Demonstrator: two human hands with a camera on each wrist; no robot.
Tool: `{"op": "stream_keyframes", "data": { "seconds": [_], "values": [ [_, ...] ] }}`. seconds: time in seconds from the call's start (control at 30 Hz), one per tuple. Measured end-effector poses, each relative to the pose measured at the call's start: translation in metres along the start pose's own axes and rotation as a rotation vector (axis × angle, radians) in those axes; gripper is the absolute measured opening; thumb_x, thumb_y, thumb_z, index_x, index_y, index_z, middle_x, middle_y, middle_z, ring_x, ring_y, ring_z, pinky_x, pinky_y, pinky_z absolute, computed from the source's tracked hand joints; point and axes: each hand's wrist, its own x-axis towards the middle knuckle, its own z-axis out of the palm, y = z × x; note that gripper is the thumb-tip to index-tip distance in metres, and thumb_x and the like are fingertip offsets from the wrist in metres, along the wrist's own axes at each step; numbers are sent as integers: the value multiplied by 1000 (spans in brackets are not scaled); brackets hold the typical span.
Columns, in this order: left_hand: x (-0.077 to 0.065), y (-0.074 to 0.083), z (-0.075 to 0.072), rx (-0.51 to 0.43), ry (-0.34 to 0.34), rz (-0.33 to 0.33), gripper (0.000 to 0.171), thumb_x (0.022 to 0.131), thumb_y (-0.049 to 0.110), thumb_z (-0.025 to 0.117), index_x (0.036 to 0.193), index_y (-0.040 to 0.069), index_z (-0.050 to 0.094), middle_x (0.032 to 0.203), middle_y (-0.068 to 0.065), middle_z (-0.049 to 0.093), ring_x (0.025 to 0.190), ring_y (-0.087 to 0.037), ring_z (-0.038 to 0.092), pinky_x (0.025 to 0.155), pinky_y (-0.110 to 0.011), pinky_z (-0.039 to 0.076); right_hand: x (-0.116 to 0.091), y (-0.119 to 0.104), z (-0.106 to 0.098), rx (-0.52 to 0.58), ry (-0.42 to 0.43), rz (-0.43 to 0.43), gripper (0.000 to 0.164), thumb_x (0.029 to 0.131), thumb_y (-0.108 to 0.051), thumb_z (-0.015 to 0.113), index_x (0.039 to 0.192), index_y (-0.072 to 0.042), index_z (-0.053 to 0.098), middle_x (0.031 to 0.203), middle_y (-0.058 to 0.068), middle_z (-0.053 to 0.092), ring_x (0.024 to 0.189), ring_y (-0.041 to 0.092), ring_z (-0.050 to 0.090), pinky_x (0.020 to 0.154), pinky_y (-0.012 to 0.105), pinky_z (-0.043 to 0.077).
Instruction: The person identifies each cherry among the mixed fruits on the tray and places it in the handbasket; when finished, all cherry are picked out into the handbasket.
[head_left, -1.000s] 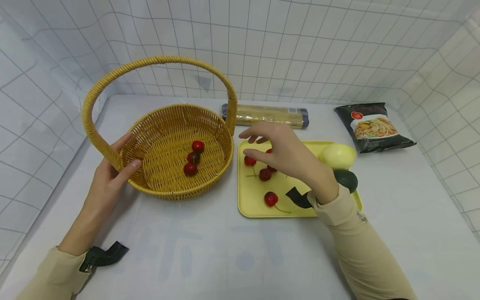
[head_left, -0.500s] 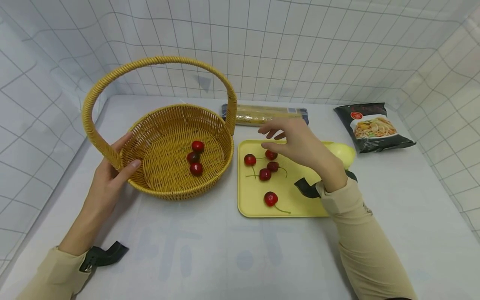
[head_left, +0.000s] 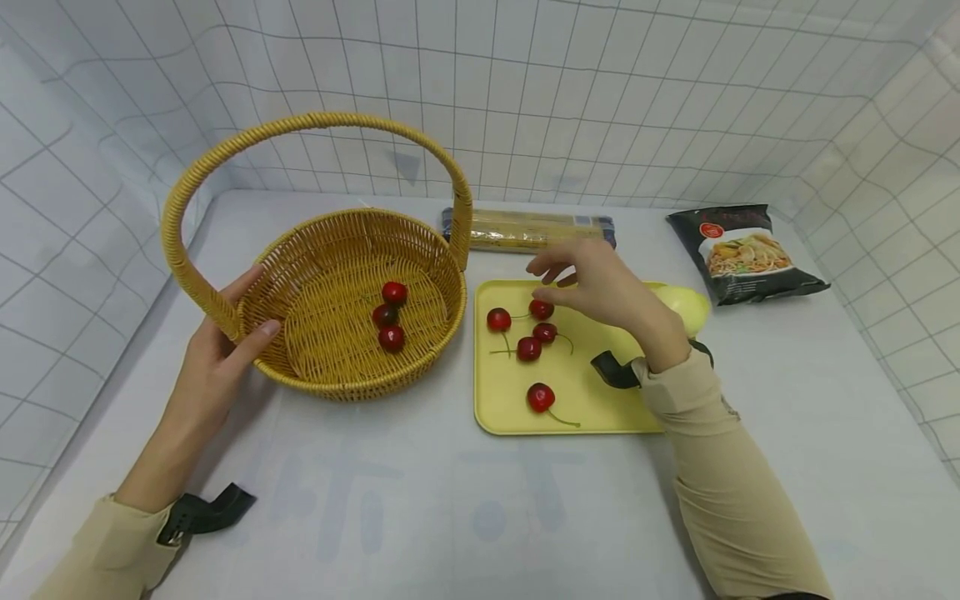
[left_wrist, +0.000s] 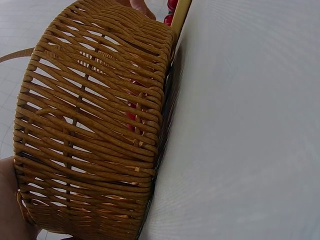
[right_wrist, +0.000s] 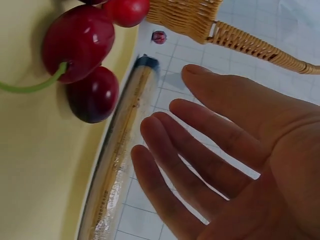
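At the left side of a woven wicker basket, my left hand grips the rim by the foot of the tall handle, its thumb over the inner edge. Three dark red cherries lie together on the basket floor. My right hand hovers over the far part of a yellow tray, fingers spread loosely and holding nothing. Several stemmed cherries lie on the tray's left half. From the right wrist view, the palm and slightly bent fingers appear beside large cherries.
A long clear packet of dry noodles lies behind the tray. A pale yellow-green fruit sits on the tray's right side, partly behind the right forearm. Farther right is a black food packet. White gridded cloth stands behind.
My right hand has moved right, from near the basket's edge to farther over the tray, uncovering cherries. The nearest cherry in the basket has rolled slightly right. My left hand stays put.
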Motion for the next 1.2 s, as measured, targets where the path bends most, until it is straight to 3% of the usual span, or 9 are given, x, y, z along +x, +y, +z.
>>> {"op": "stream_keyframes", "data": {
  "seconds": [0.17, 0.4, 0.63, 0.9, 1.2],
  "values": [
    [0, 0, 0, 8, -1, -1, 67, 108, 24, 59, 167, 34, 30, 172, -3, 32, 147, -8, 38, 113, -18, 29, 2, 8, 5, -43, -46, 67, 34, 94, -11, 80, 126, -1, 73, 124, 15, 75, 113, 31, 70, 95, 47, 58],
    [-1, 0, 0, 0, -6, -7, 67, 108, 24, 59, 167, 34, 30, 173, -2, 31, 149, -9, 37, 114, -19, 28, 6, 15, 12, -106, -56, 89, 41, 90, -18, 86, 125, 0, 74, 117, 16, 77, 106, 31, 73, 96, 48, 55],
    [-1, 0, -1, -12, -8, -1, 67, 108, 22, 59, 167, 33, 30, 173, -2, 31, 150, -10, 35, 115, -20, 27, 9, 18, 18, -109, -93, 87, 32, 88, -17, 87, 116, -3, 79, 105, 10, 80, 102, 27, 72, 94, 45, 54],
    [0, -1, 0, -4, -5, 2, 67, 108, 23, 60, 167, 33, 31, 173, -1, 31, 151, -10, 34, 117, -22, 24, 9, 17, 19, -121, -45, 74, 27, 89, -16, 86, 112, -4, 80, 101, 8, 79, 95, 24, 72, 88, 42, 55],
    [0, -1, -1, -9, -2, 5, 67, 108, 22, 60, 167, 33, 32, 173, -1, 31, 151, -9, 34, 117, -21, 24, 3, 4, 8, -63, 85, 51, 25, 93, -16, 82, 116, -5, 79, 103, 8, 79, 98, 23, 73, 86, 42, 58]
  ]
}}
